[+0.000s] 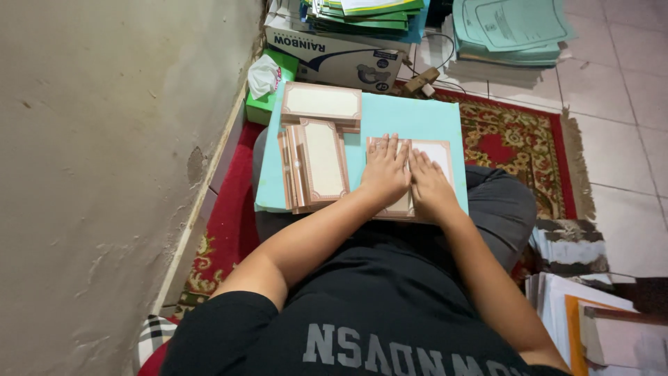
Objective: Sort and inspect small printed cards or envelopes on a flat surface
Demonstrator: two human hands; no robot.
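Wall (104, 174): a plain, scuffed surface fills the left side of the view. Tiled floor (626, 125): pale tiles occupy the right side. Rug (515, 139): red with a patterned border, it lies between wall and tiles; the person sits on it.

Board (410, 118): a light turquoise sheet rests across the person's lap and carries the cards.

Cardboard box (327, 52): it sits beyond the board, topped by a stack of green folders (362, 14). A separate stack of pale green papers (508, 31) lies on the tiles to the right. More paper piles (591, 313) sit at the lower right.

Card stacks: one stack of cream cards with brown ornamental borders (321, 104) lies crosswise at the board's far left corner. A second stack (316, 167) lies lengthwise just below it, its edges fanned to the left.

Bordered card (435, 153): it lies on the right half of the board, directly under both hands.

Left hand (385, 174): palm down on the card, fingers released and spread flat, grasping nothing. Right hand (430, 184): palm down just beside the left, thumbs touching, fingers likewise flat and extended, pressing the card surface.

Tissue box (268, 83): green, against the wall at the board's far left corner.
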